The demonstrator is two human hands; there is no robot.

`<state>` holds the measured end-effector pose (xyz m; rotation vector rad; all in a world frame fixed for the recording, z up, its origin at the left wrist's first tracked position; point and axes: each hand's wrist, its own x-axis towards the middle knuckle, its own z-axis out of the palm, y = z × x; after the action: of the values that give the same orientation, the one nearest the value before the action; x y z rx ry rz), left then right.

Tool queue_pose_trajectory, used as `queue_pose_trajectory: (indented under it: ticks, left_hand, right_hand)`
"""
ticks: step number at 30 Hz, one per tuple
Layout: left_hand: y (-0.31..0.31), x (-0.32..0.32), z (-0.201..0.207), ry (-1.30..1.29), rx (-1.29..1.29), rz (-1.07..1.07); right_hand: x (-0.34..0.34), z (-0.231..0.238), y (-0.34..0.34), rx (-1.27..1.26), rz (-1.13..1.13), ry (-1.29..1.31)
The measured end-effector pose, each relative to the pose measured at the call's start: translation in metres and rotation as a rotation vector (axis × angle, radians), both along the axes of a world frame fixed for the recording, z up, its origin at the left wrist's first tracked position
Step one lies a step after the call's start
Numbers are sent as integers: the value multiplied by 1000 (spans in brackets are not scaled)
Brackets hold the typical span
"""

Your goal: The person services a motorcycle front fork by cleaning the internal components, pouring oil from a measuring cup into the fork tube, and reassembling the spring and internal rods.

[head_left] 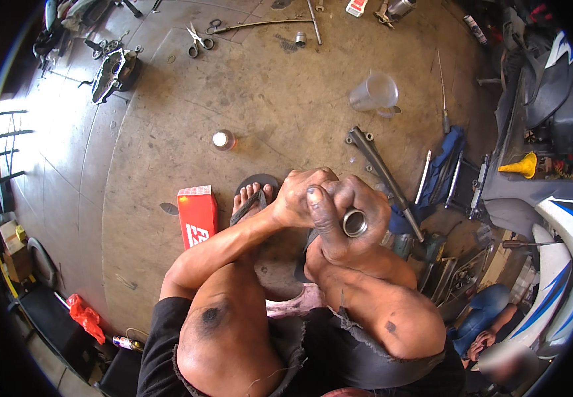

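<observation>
My right hand [369, 206] is closed around a hollow metal tube [354, 223], whose round open end points up beside the thumb. The rest of the tube is hidden by the fist and my leg. Pressed against the right fist, my left hand [303, 198] is closed too; its fingers curl out of sight, so what they grip is hidden. Both hands are above my knees. A dark fork leg [387, 178] lies on the floor just past the right hand. To the left of my sandalled foot is a red box [197, 215].
A small bottle with a white cap [220, 139] and a clear plastic cup [373, 91] stand ahead. Scissors [200, 42] and an engine casing [111, 76] lie far left. At right are a blue cloth [451, 149], a yellow funnel [519, 166], motorcycle panels [567, 264] and another person [488, 324].
</observation>
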<state>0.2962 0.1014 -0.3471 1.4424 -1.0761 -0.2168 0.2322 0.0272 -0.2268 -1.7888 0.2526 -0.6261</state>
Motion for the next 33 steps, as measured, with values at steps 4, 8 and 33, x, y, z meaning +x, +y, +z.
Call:
queue_pose_trajectory:
  ticks: [4, 8, 33]
  left_hand:
    - [0, 0, -13, 80, -79, -24]
    - [0, -4, -18, 67, -103, -37]
    - [21, 0, 17, 49, 81, -164]
  right_hand:
    - [-4, 17, -4, -43, 65, 18]
    - [-3, 27, -3, 10, 110, -29]
    - [-17, 46, 3, 10, 308, -77]
